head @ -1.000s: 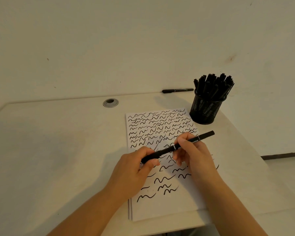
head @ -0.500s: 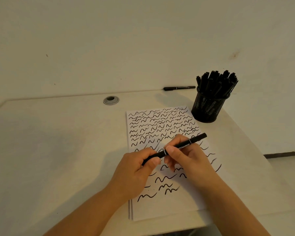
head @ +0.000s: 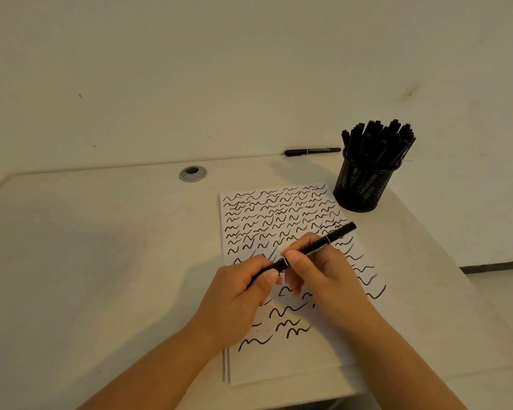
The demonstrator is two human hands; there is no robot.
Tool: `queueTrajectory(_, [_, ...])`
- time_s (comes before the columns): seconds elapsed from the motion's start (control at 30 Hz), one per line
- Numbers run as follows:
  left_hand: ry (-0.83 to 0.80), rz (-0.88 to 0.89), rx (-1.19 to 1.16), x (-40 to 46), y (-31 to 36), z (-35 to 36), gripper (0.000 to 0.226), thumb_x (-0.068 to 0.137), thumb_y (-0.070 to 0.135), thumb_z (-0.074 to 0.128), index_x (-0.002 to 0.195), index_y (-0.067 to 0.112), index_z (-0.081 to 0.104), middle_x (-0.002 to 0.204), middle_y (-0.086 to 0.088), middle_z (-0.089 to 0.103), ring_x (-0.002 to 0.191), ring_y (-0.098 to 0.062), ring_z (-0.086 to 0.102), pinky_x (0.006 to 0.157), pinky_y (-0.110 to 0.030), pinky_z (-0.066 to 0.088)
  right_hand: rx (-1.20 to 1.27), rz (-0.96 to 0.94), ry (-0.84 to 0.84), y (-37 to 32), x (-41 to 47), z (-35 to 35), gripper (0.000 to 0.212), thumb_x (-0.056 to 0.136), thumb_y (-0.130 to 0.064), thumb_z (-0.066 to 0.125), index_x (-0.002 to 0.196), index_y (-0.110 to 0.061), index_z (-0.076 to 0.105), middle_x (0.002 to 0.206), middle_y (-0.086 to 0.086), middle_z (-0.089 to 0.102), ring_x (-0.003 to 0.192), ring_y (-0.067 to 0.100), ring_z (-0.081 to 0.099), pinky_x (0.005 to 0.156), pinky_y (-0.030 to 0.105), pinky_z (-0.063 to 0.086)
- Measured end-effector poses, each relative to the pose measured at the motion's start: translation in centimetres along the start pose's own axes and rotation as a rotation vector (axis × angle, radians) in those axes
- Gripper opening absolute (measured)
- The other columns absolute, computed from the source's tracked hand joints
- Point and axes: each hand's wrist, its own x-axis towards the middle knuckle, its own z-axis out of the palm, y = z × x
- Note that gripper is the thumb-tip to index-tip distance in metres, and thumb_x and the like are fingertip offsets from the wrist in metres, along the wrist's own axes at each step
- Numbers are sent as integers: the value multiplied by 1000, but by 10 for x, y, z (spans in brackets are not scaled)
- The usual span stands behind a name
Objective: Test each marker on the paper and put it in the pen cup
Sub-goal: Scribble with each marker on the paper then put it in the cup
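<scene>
Both hands hold one black marker (head: 317,247) slanted above the white paper (head: 282,359), which is covered in black squiggles. My left hand (head: 243,294) grips the marker's lower-left end, the cap part. My right hand (head: 317,273) pinches the barrel just right of the white ring. The marker's far end points up-right toward the black mesh pen cup (head: 365,184), which stands off the paper's far right corner and is packed with several black markers. Another black marker (head: 312,151) lies flat at the desk's back edge by the wall.
The white desk (head: 101,261) meets a white wall at the back. A grey cable grommet (head: 192,173) sits in the desk at the back, left of the paper. The desk's right edge runs close past the pen cup, with floor beyond it.
The marker and both hands have drawn slightly closer together and lower over the paper; the marker has slid down-left between them. The camera has shifted a little.
</scene>
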Motion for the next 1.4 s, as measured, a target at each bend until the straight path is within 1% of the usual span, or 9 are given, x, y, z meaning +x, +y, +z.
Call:
queueTrajectory(0.17, [49, 13, 80, 1, -1, 2, 31, 84, 52, 37, 88, 31, 59, 58, 12, 57, 50, -3, 49, 49, -13, 37, -346, -59, 145, 6, 0, 2, 32, 74, -63, 50, 61, -35, 59, 56, -5, 59, 48, 6, 48, 47, 19, 40])
queueTrajectory(0.33, [123, -43, 57, 0, 1, 0, 17, 87, 43, 42, 89, 48, 58, 55, 11, 58, 45, -7, 43, 45, -20, 35, -477, -284, 314, 7, -1, 0, 8, 85, -37, 49, 81, -39, 55, 61, -8, 56, 56, 10, 51, 49, 20, 41])
queueTrajectory(0.47, [129, -70, 23, -1, 5, -1, 21, 94, 30, 45, 85, 41, 60, 51, 9, 55, 46, -5, 42, 46, -18, 35, -748, -473, 323, 4, -2, 5, 23, 86, -17, 50, 107, -24, 59, 78, -10, 58, 55, 7, 48, 49, 14, 40])
queueTrajectory(0.7, [37, -9, 40, 12, 27, 0, 19, 93, 29, 44, 84, 33, 60, 52, 11, 54, 47, -3, 46, 50, -19, 41, -1097, -761, 303, -8, 7, -10, 15, 86, -16, 58, 94, -13, 71, 72, -1, 66, 59, 15, 58, 44, 26, 46])
queueTrajectory(0.8, [1, 44, 40, 27, 40, -1, 28, 92, 48, 38, 88, 31, 60, 55, 13, 56, 49, -7, 49, 52, -27, 44, -1153, -798, 292, -24, 16, -30, 15, 86, -19, 59, 92, -12, 71, 71, -1, 67, 58, 15, 58, 45, 26, 46])
queueTrajectory(0.9, [0, 98, -28, 45, 52, -3, 47, 87, 61, 28, 86, 29, 63, 62, 8, 61, 55, -9, 53, 57, -27, 47, -1072, -694, 400, -40, 28, -51, 15, 85, -16, 59, 95, -10, 69, 73, -2, 66, 55, 8, 55, 48, 20, 46])
queueTrajectory(1.03, [63, 96, 4, 82, 61, -5, 34, 87, 54, 34, 85, 36, 63, 58, 11, 59, 55, -5, 52, 55, -18, 45, -717, -371, 641, -59, 46, -85, 17, 85, -17, 60, 99, -27, 58, 77, -24, 59, 57, -3, 55, 52, 7, 39])
queueTrajectory(1.13, [133, 45, 44, 113, 61, -3, 22, 88, 37, 42, 79, 36, 62, 55, 14, 57, 53, -6, 50, 53, -22, 45, -544, -274, 710, -65, 60, -109, 5, 89, -28, 52, 92, -32, 52, 75, -14, 63, 63, 5, 59, 56, 13, 43])
queueTrajectory(1.4, [107, -44, 374, 183, 33, 9, 17, 91, 32, 46, 89, 29, 62, 64, 10, 61, 51, -1, 51, 53, -23, 39, -627, -121, 668, -54, 84, -133, 3, 87, -28, 55, 86, -28, 58, 77, -14, 60, 69, 0, 56, 55, 17, 38])
